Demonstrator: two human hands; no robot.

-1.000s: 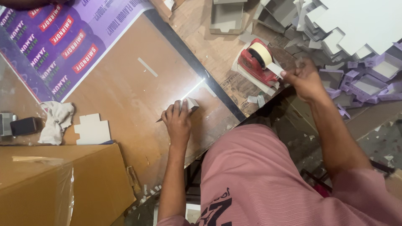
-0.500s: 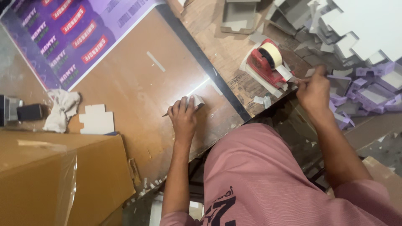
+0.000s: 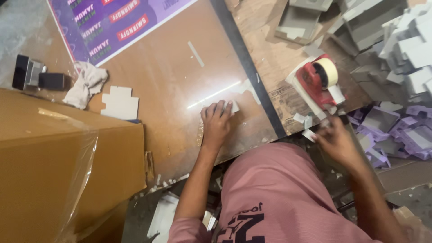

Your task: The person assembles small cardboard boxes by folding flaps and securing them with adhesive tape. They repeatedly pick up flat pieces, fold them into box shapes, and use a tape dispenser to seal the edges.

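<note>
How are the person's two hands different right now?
The left hand lies flat on the glossy brown board, pressing a small white piece; the right hand is off the board, blurred, pinching a small strip of tape below the red tape dispenser. Both are bare.

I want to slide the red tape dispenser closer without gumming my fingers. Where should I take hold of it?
Probably grip the red tape dispenser by its red body, coming from above across its two long sides. The roll sits at one end with a tape strip hanging there, so stay at the other end.
</note>
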